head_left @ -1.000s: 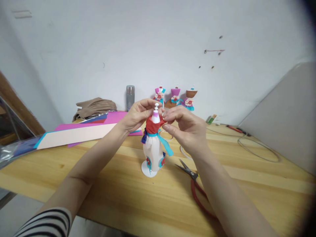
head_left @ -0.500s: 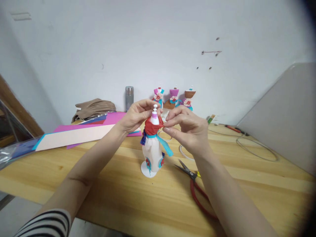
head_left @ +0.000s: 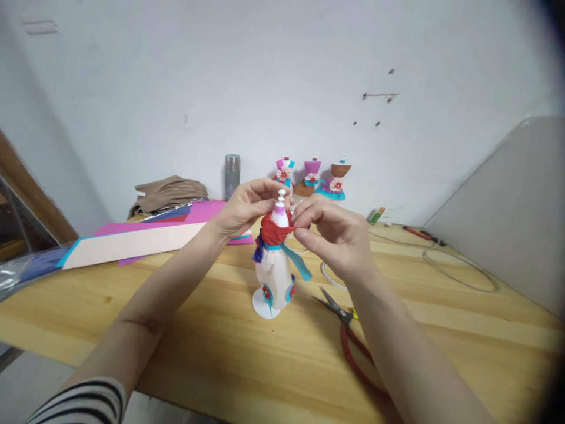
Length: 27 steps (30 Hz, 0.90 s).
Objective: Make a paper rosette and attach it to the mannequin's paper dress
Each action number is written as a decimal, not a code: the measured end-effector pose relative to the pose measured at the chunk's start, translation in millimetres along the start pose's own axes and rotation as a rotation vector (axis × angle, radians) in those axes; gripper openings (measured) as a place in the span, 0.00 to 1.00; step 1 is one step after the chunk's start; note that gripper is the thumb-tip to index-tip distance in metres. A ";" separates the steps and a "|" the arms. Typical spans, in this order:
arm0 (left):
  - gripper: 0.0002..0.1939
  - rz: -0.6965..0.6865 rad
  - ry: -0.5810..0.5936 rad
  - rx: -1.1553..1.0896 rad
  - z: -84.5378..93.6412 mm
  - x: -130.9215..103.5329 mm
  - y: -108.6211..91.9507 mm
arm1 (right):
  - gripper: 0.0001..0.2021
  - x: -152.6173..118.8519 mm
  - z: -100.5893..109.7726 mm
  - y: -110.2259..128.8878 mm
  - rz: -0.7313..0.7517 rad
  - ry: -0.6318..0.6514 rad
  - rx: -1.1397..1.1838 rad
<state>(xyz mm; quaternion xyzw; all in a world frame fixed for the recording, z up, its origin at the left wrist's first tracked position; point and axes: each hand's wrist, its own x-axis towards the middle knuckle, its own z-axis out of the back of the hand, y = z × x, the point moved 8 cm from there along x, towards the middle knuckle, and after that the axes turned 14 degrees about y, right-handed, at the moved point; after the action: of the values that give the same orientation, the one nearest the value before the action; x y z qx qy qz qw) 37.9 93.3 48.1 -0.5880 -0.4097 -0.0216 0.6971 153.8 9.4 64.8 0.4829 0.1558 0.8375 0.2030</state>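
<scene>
Pinching the edge of a red bodice (head_left: 274,232) w/ R hand (head_left: 339,238), thumb & forefinger closed tight on it, a small corner held out to the right. Curving L hand (head_left: 246,207) round behind the neck, thumb near the front; can't tell on that grip, open or closed. Got the mini dress form (head_left: 273,259) upright betw. them, on its rd. white base (head_left: 259,305), approx. ctr. of the wooden table (head_left: 198,353). Seeing a turq. sash (head_left: 300,267) hanging off the waist, over a pale skirt (head_left: 276,278) w/ red & turq. trims. Spotting red-handled scissors (head_left: 339,313) nearby, blades apart, partly hidden under R forearm. Noting three more dressed forms (head_left: 312,169) by the wall, plus a flask (head_left: 232,181), brown cloth (head_left: 172,195) & coloured sheets (head_left: 136,244) off left.
</scene>
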 end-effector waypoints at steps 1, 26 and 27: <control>0.22 0.000 0.006 0.009 -0.1 -0.1 0.0 | 0.06 -0.1 0.2 0.7 -0.008 -0.001 -0.002; 0.18 -0.045 0.052 0.016 -3.6 0.7 -3.4 | 0.11 3.8 -2.9 0.7 -0.047 0.086 0.120; 0.17 -0.049 0.055 0.006 -4.4 0.9 -3.9 | 0.12 3.9 -3.5 -0.9 -0.053 0.087 0.146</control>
<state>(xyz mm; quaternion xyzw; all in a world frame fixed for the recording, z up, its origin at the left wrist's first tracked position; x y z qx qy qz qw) 38.9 88.8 51.9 -0.5751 -0.4046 -0.0537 0.7090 149.2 11.9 65.6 0.4552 0.2379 0.8384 0.1825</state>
